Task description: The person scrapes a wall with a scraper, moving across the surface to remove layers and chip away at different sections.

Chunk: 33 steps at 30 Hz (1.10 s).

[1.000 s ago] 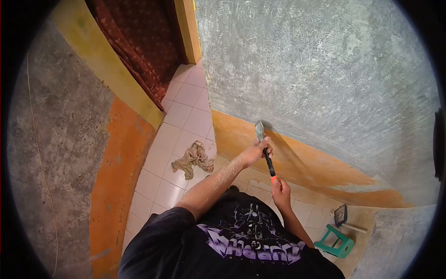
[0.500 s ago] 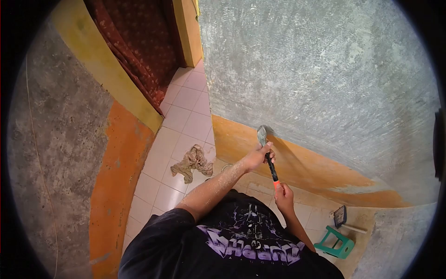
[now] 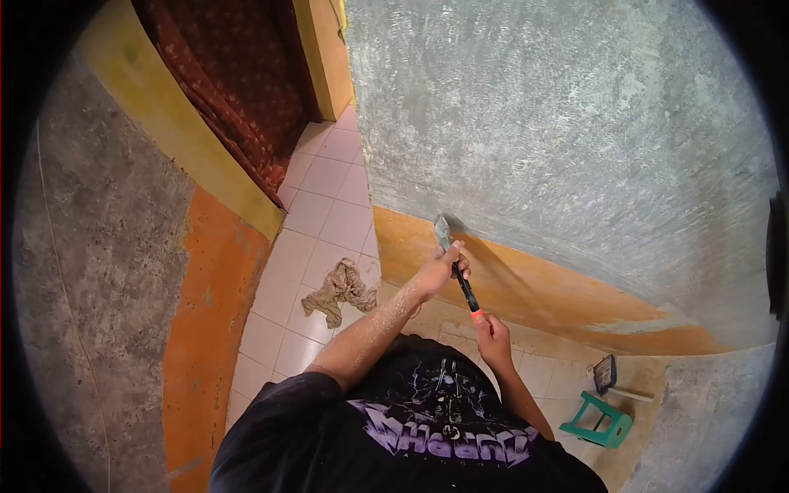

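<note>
A black-handled tool with a dull grey head (image 3: pixel 443 232) and an orange grip end reaches up to the wall. Its head is at the line where grey wall (image 3: pixel 526 123) meets the orange band (image 3: pixel 411 238); whether it touches is hard to make out. My left hand (image 3: pixel 440 268) is closed around the upper handle, just below the head. Lower down, my right hand (image 3: pixel 493 338) is wrapped round the orange end. Pale dust or flecks cover my left forearm.
A crumpled brown cloth (image 3: pixel 341 289) lies on the white floor tiles to the left. Beyond it, a red curtain (image 3: pixel 238 74) hangs in a doorway. At lower right are a green plastic stool (image 3: pixel 612 429) and a dark flat-headed object (image 3: pixel 605 374) with a pale handle.
Both hands and the tool have shifted left along the wall, with the head still near the orange band's upper edge. The view has moved slightly.
</note>
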### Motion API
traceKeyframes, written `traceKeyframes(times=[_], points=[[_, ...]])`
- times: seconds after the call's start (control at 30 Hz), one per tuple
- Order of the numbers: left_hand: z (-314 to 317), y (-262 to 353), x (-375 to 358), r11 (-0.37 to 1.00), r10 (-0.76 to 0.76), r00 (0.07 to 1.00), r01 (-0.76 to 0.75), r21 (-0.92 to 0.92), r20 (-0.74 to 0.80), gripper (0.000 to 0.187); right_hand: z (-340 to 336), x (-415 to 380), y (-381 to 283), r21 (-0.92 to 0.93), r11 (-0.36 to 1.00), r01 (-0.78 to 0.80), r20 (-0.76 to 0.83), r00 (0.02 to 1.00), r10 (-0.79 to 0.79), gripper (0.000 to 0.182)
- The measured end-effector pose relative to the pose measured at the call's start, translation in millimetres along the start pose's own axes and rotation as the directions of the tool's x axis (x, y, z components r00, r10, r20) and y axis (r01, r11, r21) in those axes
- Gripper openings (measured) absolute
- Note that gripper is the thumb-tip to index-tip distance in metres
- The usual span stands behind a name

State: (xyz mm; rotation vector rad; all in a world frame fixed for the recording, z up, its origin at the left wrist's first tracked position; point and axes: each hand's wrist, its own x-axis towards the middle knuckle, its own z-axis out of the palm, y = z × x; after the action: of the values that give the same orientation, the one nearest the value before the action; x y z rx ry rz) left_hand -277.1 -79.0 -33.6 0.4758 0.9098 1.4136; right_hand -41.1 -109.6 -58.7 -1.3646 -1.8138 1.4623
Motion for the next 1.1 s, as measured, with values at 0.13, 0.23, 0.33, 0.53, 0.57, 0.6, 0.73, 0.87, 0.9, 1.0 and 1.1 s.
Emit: traceKeyframes(times=[0.13, 0.23, 0.33, 0.53, 0.57, 0.6, 0.73, 0.87, 0.9, 1.0, 1.1], points=[[-27.0, 33.9, -11.0, 0.996, 0.07, 0.991, -0.077, -0.053, -0.112, 0.031, 29.1, 23.7, -26.5, -0.065, 0.996, 0.055, 0.037, 0.998, -0.053, 0.035], [-66.1, 60.7, -19.4, 0.986, 0.126, 0.969, -0.145, -0.076, -0.214, 0.03, 68.0, 45.0, -51.3, -0.079, 0.995, 0.068, 0.1, 0.993, -0.06, 0.04], [-106.4, 81.8, -22.1, 0.979, 0.119, 0.961, -0.156, -0.133, -0.252, 0.029, 101.7, 60.1, -70.9, -0.112, 0.988, 0.108, 0.153, 0.984, -0.09, 0.041], [-106.3, 81.8, -41.9, 0.989, 0.102, 0.976, -0.121, -0.089, -0.194, 0.025, 96.2, 57.2, -71.7, 0.053, 0.998, -0.03, 0.306, 0.952, 0.012, 0.035], [-103.2, 74.0, -43.0, 0.991, 0.086, 0.983, -0.101, -0.082, -0.164, 0.024, 90.4, 55.1, -59.0, 0.088, 0.993, -0.081, 0.326, 0.944, 0.048, 0.035], [-99.8, 64.9, -43.3, 0.995, 0.064, 0.985, -0.075, -0.066, -0.162, 0.024, 85.4, 48.9, -52.4, 0.124, 0.983, -0.135, 0.341, 0.936, 0.086, 0.034], [-80.2, 25.8, -42.4, 0.999, -0.034, 0.995, 0.034, -0.006, -0.088, 0.022, 64.3, 13.3, -22.5, 0.128, 0.976, -0.177, 0.272, 0.952, 0.138, 0.034], [-50.1, 1.4, -40.2, 0.995, -0.088, 0.996, 0.088, 0.044, 0.006, 0.022, 37.6, -14.3, -1.7, 0.159, 0.967, -0.199, 0.229, 0.96, 0.16, 0.033], [-39.8, -1.5, -41.4, 0.994, -0.1, 0.995, 0.099, 0.054, 0.016, 0.022, 30.7, -22.3, -2.2, 0.176, 0.96, -0.218, 0.223, 0.959, 0.177, 0.033], [-10.5, -12.4, -45.7, 0.991, -0.124, 0.992, 0.124, 0.053, -0.006, 0.023, 15.0, -40.3, 2.2, 0.205, 0.952, -0.226, 0.187, 0.964, 0.189, 0.032], [-1.2, -39.0, -46.8, 0.989, -0.142, 0.99, 0.14, 0.05, 0.026, 0.024, 5.1, -56.4, 27.4, 0.145, 0.969, -0.202, 0.143, 0.973, 0.181, 0.032]])
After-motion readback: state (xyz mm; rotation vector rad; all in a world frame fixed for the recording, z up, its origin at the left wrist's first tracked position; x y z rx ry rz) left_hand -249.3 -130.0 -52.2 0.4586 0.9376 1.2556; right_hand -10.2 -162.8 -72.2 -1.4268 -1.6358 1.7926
